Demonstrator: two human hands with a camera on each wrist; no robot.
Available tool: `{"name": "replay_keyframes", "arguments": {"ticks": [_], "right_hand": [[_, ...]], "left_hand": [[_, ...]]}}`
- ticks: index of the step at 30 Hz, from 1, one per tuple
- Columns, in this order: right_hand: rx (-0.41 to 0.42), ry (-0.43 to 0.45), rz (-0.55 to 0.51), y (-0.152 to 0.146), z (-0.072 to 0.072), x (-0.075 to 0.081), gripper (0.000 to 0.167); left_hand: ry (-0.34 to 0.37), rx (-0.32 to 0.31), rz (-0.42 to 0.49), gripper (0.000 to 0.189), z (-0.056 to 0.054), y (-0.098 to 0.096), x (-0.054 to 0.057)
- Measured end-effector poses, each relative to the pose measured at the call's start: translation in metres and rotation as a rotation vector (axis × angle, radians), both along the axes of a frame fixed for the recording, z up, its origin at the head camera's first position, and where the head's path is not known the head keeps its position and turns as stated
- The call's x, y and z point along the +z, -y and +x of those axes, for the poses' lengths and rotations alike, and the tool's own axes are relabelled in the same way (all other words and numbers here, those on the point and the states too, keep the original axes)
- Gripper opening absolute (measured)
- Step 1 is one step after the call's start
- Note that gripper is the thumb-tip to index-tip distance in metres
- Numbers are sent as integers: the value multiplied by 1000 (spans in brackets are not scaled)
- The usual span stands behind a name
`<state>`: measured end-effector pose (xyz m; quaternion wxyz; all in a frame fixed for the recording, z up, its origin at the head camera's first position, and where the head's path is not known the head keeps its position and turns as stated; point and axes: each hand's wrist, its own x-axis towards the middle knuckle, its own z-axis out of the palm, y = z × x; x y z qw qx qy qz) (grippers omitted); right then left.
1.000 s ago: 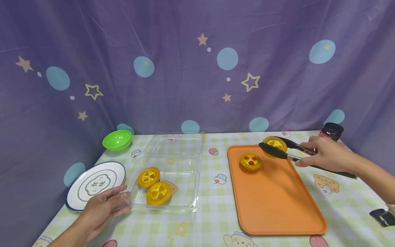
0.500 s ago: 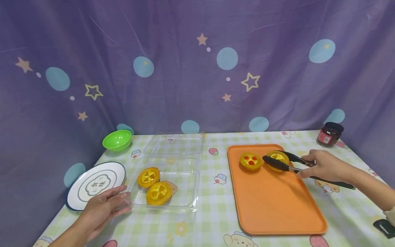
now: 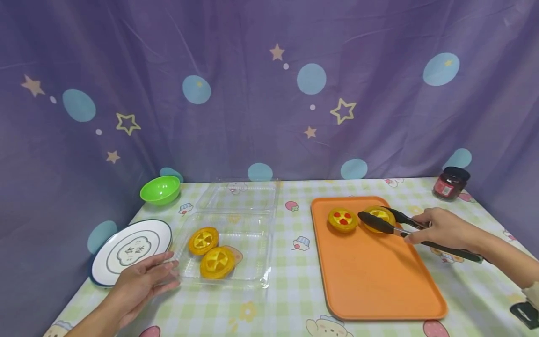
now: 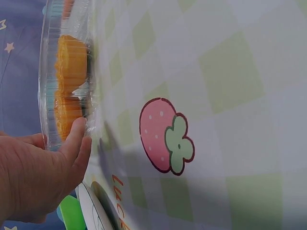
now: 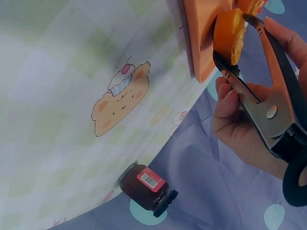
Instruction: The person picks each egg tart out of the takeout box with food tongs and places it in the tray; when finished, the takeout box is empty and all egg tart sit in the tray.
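Note:
My right hand [image 3: 448, 229] grips black-tipped metal tongs [image 5: 261, 103] around their arms. The tong tips lie on either side of an egg tart [image 3: 377, 219] with yellow pieces on top, at the back right of the orange tray [image 3: 379, 281]. Beside it on the tray sits a tart with red pieces [image 3: 342, 220]. My left hand [image 3: 141, 285] has its fingers extended at the near left corner of the clear plastic container [image 3: 257, 262]. In there, two yellow-topped tarts [image 3: 216, 263] sit side by side; in the left wrist view the fingertips [image 4: 76, 132] touch the container's side.
The container's clear lid [image 3: 237, 196] is folded back behind it. A white plate [image 3: 107, 262] lies at the left, with a green bowl [image 3: 160, 191] behind it. A dark jar [image 3: 450, 185] stands at the back right. A purple curtain [image 3: 236, 117] hangs behind the table.
My right hand has lowered the tart in the tongs from the tray's back right edge onto the tray, next to the red-topped tart. My left hand has stayed put.

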<state>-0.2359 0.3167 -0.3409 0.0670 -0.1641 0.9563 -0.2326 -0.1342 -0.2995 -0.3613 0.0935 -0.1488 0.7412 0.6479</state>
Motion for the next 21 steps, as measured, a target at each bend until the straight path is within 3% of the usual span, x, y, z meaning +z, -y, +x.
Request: {"name": "replay_keyframes", "arguments": {"ticks": [9,21], "right_hand": [[-54,-23,30,0,-1,1,76],[-74,-176,87,3,-7,18,89]], "left_hand": [[9,1,5,59,-1,1,0],[11,8,8,59,-1,1,0]]}}
